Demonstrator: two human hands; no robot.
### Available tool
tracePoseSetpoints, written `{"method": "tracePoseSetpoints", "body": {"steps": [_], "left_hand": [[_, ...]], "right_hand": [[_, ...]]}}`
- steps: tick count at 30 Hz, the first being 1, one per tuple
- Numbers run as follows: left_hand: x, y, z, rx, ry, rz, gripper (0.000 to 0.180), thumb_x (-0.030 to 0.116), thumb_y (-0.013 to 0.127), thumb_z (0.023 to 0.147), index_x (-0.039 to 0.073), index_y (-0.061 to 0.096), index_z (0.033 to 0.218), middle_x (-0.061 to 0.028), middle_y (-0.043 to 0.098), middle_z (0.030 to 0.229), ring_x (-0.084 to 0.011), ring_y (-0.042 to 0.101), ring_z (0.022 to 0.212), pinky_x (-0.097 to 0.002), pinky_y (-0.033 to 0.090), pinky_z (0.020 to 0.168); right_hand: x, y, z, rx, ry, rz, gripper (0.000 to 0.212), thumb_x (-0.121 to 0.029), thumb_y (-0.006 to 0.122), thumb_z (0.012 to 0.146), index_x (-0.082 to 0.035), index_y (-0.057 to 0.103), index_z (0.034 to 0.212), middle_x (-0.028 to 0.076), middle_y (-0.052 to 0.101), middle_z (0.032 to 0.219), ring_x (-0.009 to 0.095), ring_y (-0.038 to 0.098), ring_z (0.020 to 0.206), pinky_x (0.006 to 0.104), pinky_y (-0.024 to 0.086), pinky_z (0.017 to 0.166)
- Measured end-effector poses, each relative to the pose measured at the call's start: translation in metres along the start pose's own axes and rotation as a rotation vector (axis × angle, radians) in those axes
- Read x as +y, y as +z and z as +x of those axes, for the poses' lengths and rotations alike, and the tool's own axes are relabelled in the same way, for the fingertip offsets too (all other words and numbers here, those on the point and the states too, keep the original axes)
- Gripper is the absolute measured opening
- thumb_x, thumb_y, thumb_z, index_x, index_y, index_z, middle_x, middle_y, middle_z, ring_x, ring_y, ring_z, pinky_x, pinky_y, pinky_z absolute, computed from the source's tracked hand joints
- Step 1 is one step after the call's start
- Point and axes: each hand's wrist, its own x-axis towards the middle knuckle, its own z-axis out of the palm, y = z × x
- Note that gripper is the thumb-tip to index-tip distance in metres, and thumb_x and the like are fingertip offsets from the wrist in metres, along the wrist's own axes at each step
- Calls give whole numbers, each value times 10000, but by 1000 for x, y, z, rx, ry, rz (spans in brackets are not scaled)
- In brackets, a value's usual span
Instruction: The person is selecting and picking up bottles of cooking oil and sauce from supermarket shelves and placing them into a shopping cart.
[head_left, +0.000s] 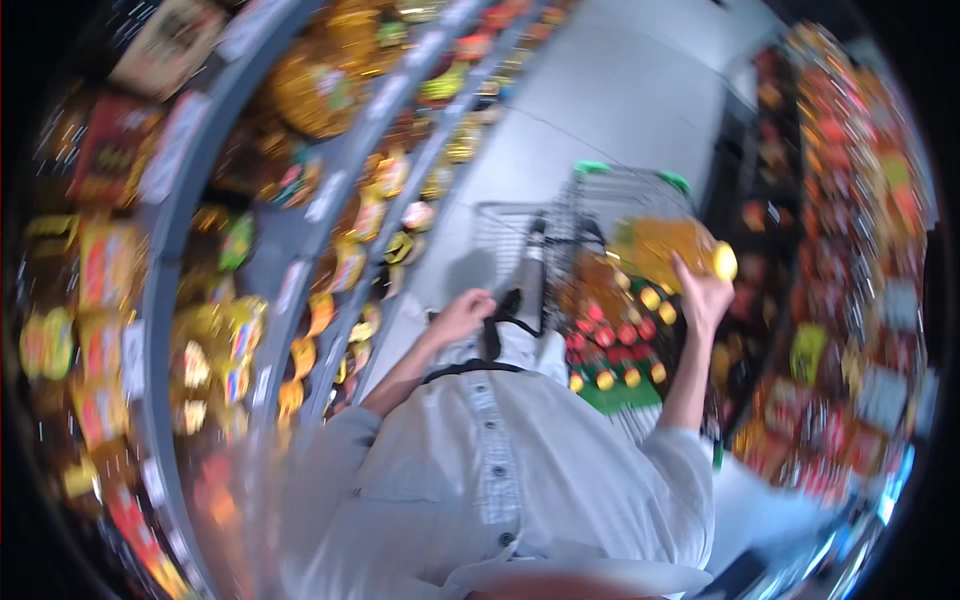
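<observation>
My right hand (705, 297) is wrapped round a large bottle of golden oil (668, 250), close to its yellow cap. The bottle lies tilted nearly on its side above the shopping cart (592, 168), its capped end toward the right. Several bottles with red caps (604, 338) and others with yellow caps (650, 299) are packed in the cart. At the left of my waist, my left hand (463, 315) has its fingers curled in, with nothing visible in them. A black strap (491, 340) hangs just beside it. Motion blurs the finger details.
Along my left runs a grey tiered shelf (340, 160) stocked with oil bottles and packages. Another stocked shelf (835, 260) curves along my right, with red and orange goods. Pale floor tiles (610, 90) stretch ahead beyond the cart.
</observation>
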Motion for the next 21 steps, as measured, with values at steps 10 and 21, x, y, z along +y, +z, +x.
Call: {"method": "tracePoseSetpoints", "body": {"steps": [10, 21], "left_hand": [[107, -30, -50, -718, -51, -1333, 801, 730, 262, 923, 182, 283, 1505, -131, 436, 1458, -355, 479, 1282, -624, 416, 1001], [95, -84, -128, -492, 96, -1340, 792, 696, 370, 908, 157, 315, 1486, -160, 426, 1457, -379, 465, 1289, -641, 427, 980]], "right_hand": [[-129, 19, -60, -528, 144, 582, 444, -316, 703, 817, 19, 606, 1091, 73, 653, 919, 154, 626, 747, 278, 516, 565], [-157, 110, -45, -974, 80, 519, 577, -456, 675, 844, 9, 556, 1164, 100, 633, 1065, 187, 662, 702, 309, 535, 686]]}}
